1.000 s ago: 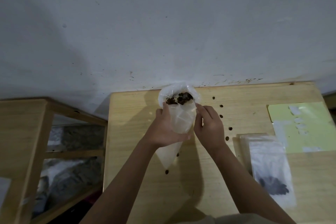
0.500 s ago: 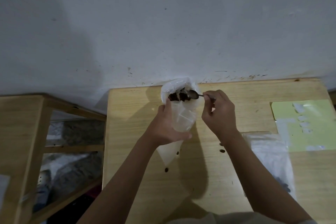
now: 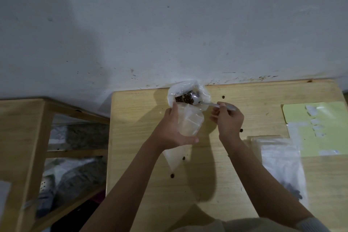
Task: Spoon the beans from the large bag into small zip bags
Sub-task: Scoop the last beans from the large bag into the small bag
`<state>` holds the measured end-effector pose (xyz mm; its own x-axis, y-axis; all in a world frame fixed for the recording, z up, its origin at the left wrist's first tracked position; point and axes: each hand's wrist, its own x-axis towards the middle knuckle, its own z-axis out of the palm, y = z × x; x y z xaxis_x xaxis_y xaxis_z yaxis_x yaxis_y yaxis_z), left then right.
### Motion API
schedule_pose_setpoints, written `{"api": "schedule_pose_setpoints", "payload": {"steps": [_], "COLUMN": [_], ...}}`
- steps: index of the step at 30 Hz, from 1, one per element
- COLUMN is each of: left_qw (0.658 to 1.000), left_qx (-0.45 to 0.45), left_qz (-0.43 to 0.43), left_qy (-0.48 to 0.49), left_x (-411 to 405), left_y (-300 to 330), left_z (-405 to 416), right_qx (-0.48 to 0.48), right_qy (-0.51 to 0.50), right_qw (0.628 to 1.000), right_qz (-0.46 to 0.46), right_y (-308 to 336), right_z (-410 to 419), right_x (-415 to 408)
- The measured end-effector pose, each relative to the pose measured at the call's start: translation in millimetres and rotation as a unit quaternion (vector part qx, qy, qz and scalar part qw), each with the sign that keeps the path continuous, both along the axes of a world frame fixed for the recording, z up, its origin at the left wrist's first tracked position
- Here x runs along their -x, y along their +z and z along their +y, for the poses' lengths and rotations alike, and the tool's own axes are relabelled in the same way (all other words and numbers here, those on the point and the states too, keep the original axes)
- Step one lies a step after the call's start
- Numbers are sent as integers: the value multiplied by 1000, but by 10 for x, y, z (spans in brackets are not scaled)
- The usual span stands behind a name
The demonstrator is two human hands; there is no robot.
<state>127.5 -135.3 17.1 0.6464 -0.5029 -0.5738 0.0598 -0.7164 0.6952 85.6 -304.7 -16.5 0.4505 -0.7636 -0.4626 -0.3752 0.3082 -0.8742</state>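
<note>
A large clear bag (image 3: 202, 93) holding dark beans (image 3: 183, 99) stands open at the table's far edge by the wall. A small clear zip bag (image 3: 191, 123) hangs in front of it, and my left hand (image 3: 174, 129) grips it around the middle. My right hand (image 3: 228, 120) pinches the handle of a metal spoon (image 3: 197, 100). The spoon's bowl lies inside the large bag's mouth among the beans.
Loose beans (image 3: 172, 175) lie scattered on the wooden table (image 3: 135, 137). A stack of clear zip bags (image 3: 282, 156), one with beans in it, lies at the right, beside a yellow-green sheet (image 3: 318, 113). A wooden shelf unit (image 3: 22, 128) stands to the left.
My right hand has picked up the spoon and moved right; the spoon's bowl has gone into the large bag among the beans. My left hand still holds the small bag.
</note>
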Motion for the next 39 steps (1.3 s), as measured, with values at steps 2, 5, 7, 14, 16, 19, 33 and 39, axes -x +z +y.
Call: {"api": "schedule_pose_setpoints", "payload": {"steps": [2,5,7,14,16,19,33,39], "left_qw": [1000,1000,1000,1000,1000,999,988,993], "left_qx": [-1,-7,-8,-9,-8,-1,-4,-20], "left_qz": [-1,2,2,-3,-9,-32,-143,-114], "left_qy": [-3,-2,-3,-3,-4,-5,49,29], "left_x": [-10,-13,-8,5,18,56,268,200], "left_y": [-14,-32,-38,-33,-31,-33,-82,-81], "left_z": [11,27,31,37,61,113,102,106], "right_qx": [-53,-118,-151,-155,-145,-128,99,146], "right_qy": [-25,-55,-72,-69,-50,-28,198,107], "right_qw": [998,992,986,985,987,990,967,976], "right_qz": [7,5,2,-29,-43,-57,-126,-118], "right_y": [0,-13,-17,63,120,243,752,496], "right_z": [35,62,66,17,-30,-120,-155,-134], "right_x": [-21,-41,-45,12,51,102,538,327]}}
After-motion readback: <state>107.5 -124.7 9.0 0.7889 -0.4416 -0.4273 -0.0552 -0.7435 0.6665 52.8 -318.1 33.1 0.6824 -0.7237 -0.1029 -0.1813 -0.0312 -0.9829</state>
